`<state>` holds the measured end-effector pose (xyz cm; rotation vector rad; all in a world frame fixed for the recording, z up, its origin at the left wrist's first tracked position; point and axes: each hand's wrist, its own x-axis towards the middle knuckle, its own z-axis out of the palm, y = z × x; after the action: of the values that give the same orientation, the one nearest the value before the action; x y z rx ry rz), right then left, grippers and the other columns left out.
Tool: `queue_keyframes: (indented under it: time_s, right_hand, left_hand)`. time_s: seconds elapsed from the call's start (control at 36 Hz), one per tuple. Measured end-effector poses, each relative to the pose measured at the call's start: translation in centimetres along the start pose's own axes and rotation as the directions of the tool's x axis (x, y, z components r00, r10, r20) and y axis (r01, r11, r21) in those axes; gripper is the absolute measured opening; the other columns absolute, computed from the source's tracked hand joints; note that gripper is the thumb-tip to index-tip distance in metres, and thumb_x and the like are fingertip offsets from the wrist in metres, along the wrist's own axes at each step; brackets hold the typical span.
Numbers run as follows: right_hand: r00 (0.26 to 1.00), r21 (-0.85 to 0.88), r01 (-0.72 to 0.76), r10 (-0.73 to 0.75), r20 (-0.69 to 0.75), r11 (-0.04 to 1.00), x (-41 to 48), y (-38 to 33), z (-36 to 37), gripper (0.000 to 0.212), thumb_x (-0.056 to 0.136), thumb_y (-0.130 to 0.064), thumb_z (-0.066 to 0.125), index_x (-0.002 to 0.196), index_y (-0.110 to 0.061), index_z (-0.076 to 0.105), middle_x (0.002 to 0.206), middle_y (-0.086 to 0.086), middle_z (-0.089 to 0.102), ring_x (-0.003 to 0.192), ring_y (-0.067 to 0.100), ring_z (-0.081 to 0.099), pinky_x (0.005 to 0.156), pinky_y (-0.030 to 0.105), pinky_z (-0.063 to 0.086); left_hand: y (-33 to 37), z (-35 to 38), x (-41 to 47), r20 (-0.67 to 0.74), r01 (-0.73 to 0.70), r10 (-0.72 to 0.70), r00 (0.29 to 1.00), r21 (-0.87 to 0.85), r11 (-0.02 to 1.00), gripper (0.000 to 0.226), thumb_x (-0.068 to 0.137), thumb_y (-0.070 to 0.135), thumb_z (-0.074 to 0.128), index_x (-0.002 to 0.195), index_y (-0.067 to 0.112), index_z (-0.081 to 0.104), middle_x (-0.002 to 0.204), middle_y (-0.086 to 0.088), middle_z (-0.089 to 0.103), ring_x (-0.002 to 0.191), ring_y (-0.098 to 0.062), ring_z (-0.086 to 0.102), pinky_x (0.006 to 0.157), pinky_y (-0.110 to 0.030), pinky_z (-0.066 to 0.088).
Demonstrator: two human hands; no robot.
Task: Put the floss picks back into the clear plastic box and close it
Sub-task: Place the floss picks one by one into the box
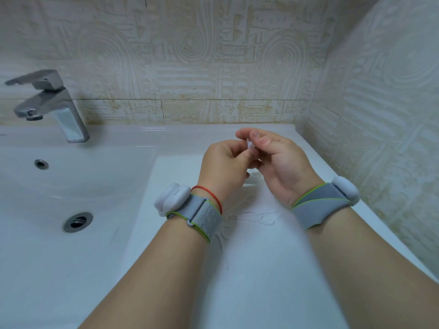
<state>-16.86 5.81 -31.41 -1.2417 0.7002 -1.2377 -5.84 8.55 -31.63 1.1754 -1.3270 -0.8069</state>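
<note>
White floss pick [250, 145] pinched between both hands' fingers [257, 138].

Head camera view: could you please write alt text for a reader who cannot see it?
Two bare hands, left hand and right hand, meet above a white counter, pinching a small white piece between the fingertips. Floss picks lie on the counter below the wrists. At left are a basin and a chrome faucet.
</note>
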Motion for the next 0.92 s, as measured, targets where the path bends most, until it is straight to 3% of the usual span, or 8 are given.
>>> queue_keyframes:
  time_s: [0.06,0.14,0.31,0.44,0.53,0.67,0.78,0.92]
  right_hand:
    - [1.000,0.006,-0.003,0.003,-0.009,1.000,-0.01,-0.01,0.01,0.019,0.092,-0.017,0.054,0.096,-0.008,0.071,0.066,0.001,0.057,0.062,0.014,0.051,0.056,0.023,0.042]
    - [1.000,0.014,0.000,0.001,-0.016,1.000,-0.04,-0.06,-0.06,0.019,0.093,-0.016,0.054,0.098,-0.007,0.070,0.061,-0.005,0.059,0.059,0.010,0.052,0.057,0.021,0.043]
    - [0.999,0.018,0.002,-0.002,-0.050,1.000,-0.11,-0.16,0.10,0.023,0.091,-0.024,0.056,0.086,-0.014,0.076,0.090,0.008,0.068,0.066,0.013,0.053,0.058,0.026,0.041]
    - [0.998,-0.041,0.032,-0.034,-0.052,0.999,-0.10,0.01,0.18,0.019,0.091,-0.016,0.058,0.084,-0.013,0.075,0.088,0.006,0.068,0.065,0.011,0.058,0.058,0.023,0.047]
    - [0.998,-0.063,0.038,-0.041,-0.048,0.997,-0.01,0.00,0.11,0.018,0.092,-0.017,0.057,0.089,-0.015,0.074,0.090,0.001,0.071,0.073,0.011,0.060,0.065,0.021,0.050]
    - [0.996,-0.147,0.055,-0.065,-0.064,0.988,0.10,0.31,0.12,0.018,0.095,-0.022,0.055,0.094,-0.018,0.073,0.098,-0.001,0.072,0.085,0.013,0.061,0.087,0.032,0.051]
    - [0.994,-0.148,0.070,-0.082,-0.074,0.986,-0.11,0.32,0.29,0.021,0.096,-0.020,0.054,0.102,-0.009,0.070,0.098,0.001,0.071,0.079,0.006,0.067,0.072,0.021,0.053]
    - [0.994,-0.175,0.054,-0.070,-0.087,0.983,-0.27,0.34,0.27,0.021,0.096,-0.020,0.053,0.100,-0.009,0.070,0.096,0.001,0.071,0.079,0.010,0.066,0.070,0.022,0.053]
  left_hand:
    - [-0.11,0.07,-0.02,0.004,0.003,-0.003,1.000,0.003,1.000,0.016,0.091,0.010,0.061,0.083,0.000,0.071,0.069,-0.008,0.068,0.059,-0.003,0.061,0.058,-0.028,0.056]
    - [-0.28,0.13,-0.01,-0.011,-0.001,0.001,1.000,0.024,1.000,0.015,0.090,0.011,0.062,0.080,0.006,0.072,0.068,-0.006,0.068,0.061,-0.005,0.062,0.058,-0.031,0.057]
    - [-0.30,0.17,-0.04,-0.006,-0.005,0.005,1.000,0.009,1.000,0.017,0.090,0.009,0.061,0.078,0.016,0.072,0.067,0.002,0.068,0.061,-0.002,0.064,0.054,-0.027,0.058]
    - [-0.35,0.12,0.10,-0.023,-0.004,0.005,1.000,0.064,0.998,0.017,0.090,0.012,0.061,0.076,0.009,0.071,0.073,-0.007,0.072,0.071,-0.017,0.069,0.065,-0.036,0.059]
    - [-0.53,0.22,0.14,-0.037,-0.013,0.017,0.999,0.087,0.996,0.017,0.090,0.017,0.062,0.078,0.009,0.071,0.075,-0.011,0.072,0.077,-0.026,0.068,0.070,-0.041,0.056]
    - [-0.83,0.09,0.28,-0.034,-0.047,0.052,0.998,0.138,0.989,0.021,0.092,0.019,0.058,0.076,0.011,0.069,0.074,-0.009,0.071,0.069,-0.019,0.066,0.069,-0.032,0.053]
    - [-0.92,-0.06,0.15,0.000,-0.061,0.063,0.998,0.203,0.977,0.023,0.094,0.022,0.056,0.078,0.011,0.069,0.077,-0.003,0.073,0.064,-0.008,0.065,0.066,-0.026,0.050]
    - [-0.86,-0.06,0.04,0.001,-0.054,0.055,0.999,0.190,0.980,0.022,0.093,0.021,0.058,0.076,0.015,0.071,0.076,-0.001,0.073,0.062,-0.007,0.065,0.067,-0.026,0.051]
